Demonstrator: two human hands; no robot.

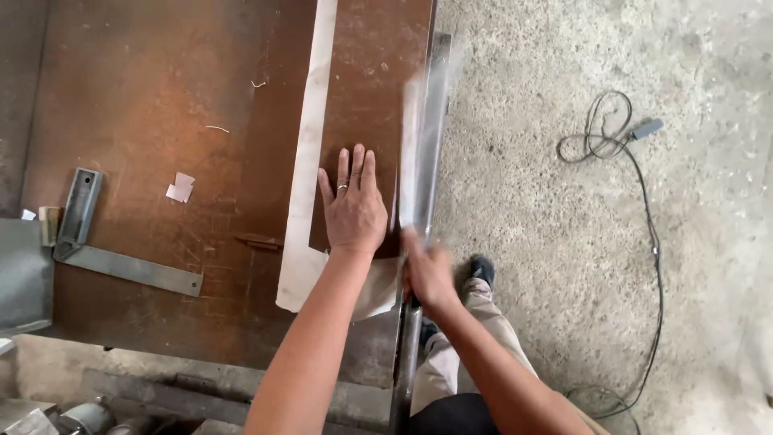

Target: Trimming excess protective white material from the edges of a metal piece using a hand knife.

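My left hand [353, 205] lies flat, fingers together, on a rusty brown metal sheet [161, 97] on the workbench, beside a long pale strip [310, 153] that runs up the sheet. My right hand [427, 270] grips the lower end of a long metal bar [425, 137] along the sheet's right edge. The bar is motion-blurred. The pale strip widens near my left wrist and passes under my forearm.
A grey steel try square [113, 242] lies at the left of the bench, with a small white scrap [180, 188] near it. A black cable [636, 201] snakes over the concrete floor at right. My shoe [481, 270] stands close to the bench edge.
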